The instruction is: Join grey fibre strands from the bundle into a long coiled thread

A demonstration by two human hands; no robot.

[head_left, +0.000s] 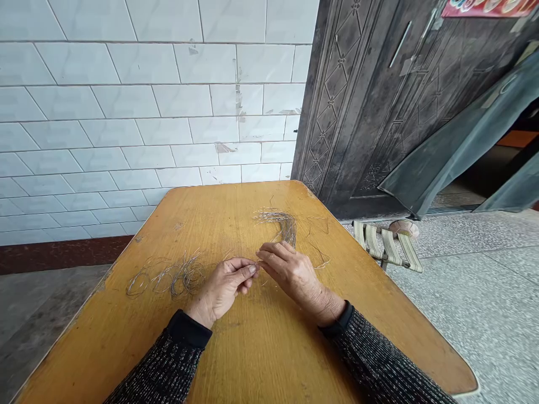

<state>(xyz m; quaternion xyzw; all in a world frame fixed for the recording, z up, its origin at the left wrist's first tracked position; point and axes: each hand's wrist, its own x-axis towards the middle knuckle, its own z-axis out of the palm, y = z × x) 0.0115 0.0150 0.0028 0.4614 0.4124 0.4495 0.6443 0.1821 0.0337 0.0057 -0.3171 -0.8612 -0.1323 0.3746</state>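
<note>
Over the middle of the table, my left hand and my right hand meet fingertip to fingertip. Thumb and forefinger of the left are pinched on a thin wire, of which only a short bit shows. The right fingers close on the same wire from the other side, its thumb mostly hidden. Left of my left hand lies a loose heap of looped thin wires. Just beyond my right hand is a bent bundle of straight, silvery wires, partly covered by the hand.
The yellow wooden table reaches to a white tiled wall. A few stray wires lie right of the bundle. Past the right edge stand a low stool with striped straps, a dark carved door and a hanging green curtain.
</note>
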